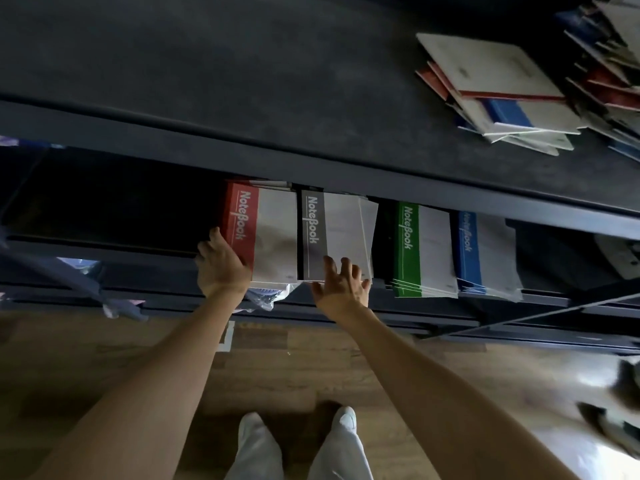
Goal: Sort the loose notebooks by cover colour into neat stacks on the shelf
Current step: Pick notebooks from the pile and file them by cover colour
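Fingers (328,265) splayed, right hand (341,287) at grey stack (334,233)

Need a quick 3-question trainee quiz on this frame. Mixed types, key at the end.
1. Fill in: left to right, the stacks run red stack, grey stack, ____, blue stack.
2. The right hand, fingers spread, is at the near edge of which? A red stack, B grey stack, C blue stack.
3. True or false: the left hand touches the red stack.
Key: 1 green stack; 2 B; 3 true.
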Motion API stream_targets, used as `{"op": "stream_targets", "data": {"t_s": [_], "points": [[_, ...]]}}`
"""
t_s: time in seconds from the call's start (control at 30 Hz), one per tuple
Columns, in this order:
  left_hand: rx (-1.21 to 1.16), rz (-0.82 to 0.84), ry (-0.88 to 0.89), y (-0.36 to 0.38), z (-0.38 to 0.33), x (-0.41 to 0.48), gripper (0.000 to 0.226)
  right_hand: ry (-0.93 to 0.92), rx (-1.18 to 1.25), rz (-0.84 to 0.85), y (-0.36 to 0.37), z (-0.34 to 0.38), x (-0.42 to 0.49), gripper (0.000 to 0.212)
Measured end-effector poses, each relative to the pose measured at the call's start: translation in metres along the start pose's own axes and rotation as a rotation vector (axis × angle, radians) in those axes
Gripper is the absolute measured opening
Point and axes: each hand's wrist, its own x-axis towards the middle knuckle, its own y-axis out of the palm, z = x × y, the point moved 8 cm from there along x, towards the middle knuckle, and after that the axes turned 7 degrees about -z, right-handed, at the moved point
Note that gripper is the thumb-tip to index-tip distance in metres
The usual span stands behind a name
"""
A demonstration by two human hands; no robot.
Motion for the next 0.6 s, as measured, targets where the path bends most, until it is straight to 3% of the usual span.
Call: {"op": "stream_targets", "data": {"t_s": [0.2, 0.37, 0.6], "points": [[0.331, 0.089, 0.101, 0.009, -0.005, -0.012, 0.068, -0.014, -0.069, 0.025, 0.005, -0.006, -0.004, 0.062], [0.549, 0.115, 0.286, 0.015, -0.010, -0.050, 0.071, -0.037, -0.067, 0.031, 0.005, -0.017, -0.022, 0.063], [0.524, 0.061, 0.357, 0.011, -0.026, -0.134, 0.073, -0.073, -0.057, 0.035, 0.000, -0.060, -0.078, 0.066]]}}
